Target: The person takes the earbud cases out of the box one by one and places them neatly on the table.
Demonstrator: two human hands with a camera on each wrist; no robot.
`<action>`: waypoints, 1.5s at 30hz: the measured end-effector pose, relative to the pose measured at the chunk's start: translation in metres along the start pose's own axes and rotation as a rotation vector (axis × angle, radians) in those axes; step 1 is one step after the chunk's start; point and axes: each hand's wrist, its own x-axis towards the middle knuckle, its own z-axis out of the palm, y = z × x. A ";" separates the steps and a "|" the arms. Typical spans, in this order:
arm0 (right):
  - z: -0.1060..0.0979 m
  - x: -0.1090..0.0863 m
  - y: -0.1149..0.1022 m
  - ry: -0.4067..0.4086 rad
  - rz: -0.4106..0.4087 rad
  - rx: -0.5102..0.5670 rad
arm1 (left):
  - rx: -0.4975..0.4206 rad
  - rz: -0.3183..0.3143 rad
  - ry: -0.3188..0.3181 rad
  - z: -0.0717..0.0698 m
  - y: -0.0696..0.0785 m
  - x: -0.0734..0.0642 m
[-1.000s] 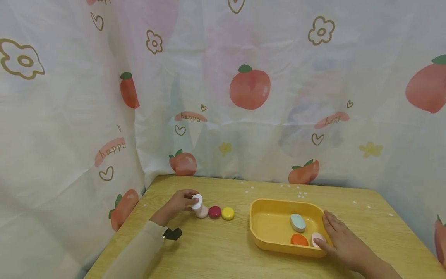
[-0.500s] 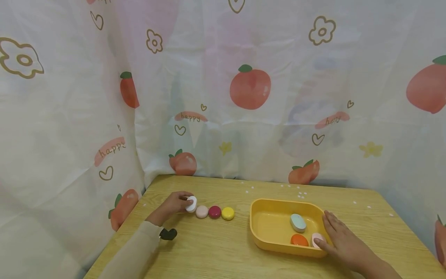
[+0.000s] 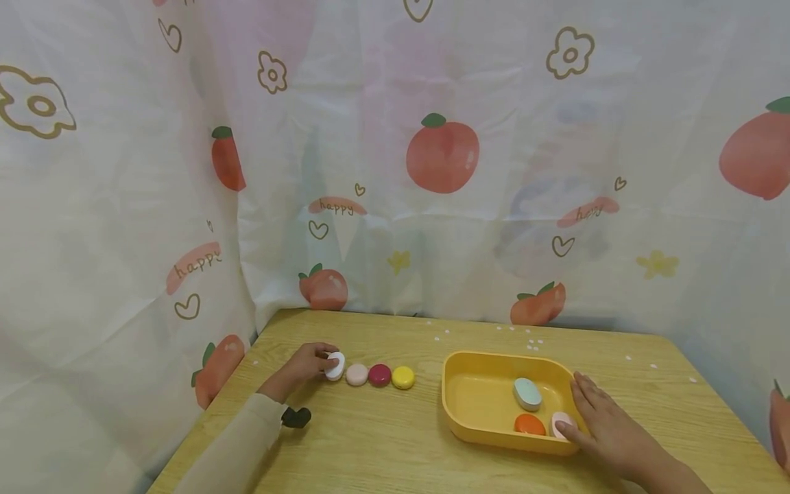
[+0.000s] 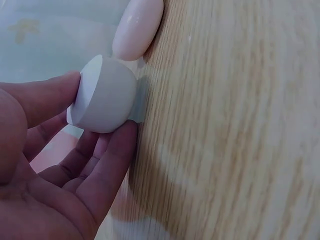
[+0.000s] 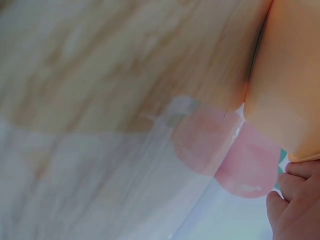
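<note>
My left hand pinches a small white rounded piece between thumb and fingers. In the left wrist view, the white piece is tilted, with a flat face toward the thumb; its rounded side is close to the table, and I cannot tell whether they touch. Just right of it in the head view lie a pale pink round piece, a dark red one and a yellow one, in a row. My right hand rests on the right end of a yellow tray, fingers fairly straight, thumb over the rim.
Inside the tray lie a pale green oval piece, an orange one and a light pink one, partly under the right thumb. A patterned curtain hangs behind the wooden table. White specks dot the tabletop's far part.
The left hand has moved left and down with the white piece, from above the pale pink piece to the row's left end. The right hand and tray stay in place.
</note>
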 end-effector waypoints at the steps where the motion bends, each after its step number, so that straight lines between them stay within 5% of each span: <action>1: 0.000 0.000 0.000 -0.001 0.001 0.000 | 0.010 -0.005 0.004 0.001 -0.001 0.001; 11: -0.002 0.002 -0.002 -0.009 0.014 -0.007 | 0.203 0.045 0.021 0.002 -0.004 0.006; 45: -0.001 0.002 -0.001 -0.017 0.009 0.024 | 0.231 0.037 -0.036 0.002 -0.003 0.002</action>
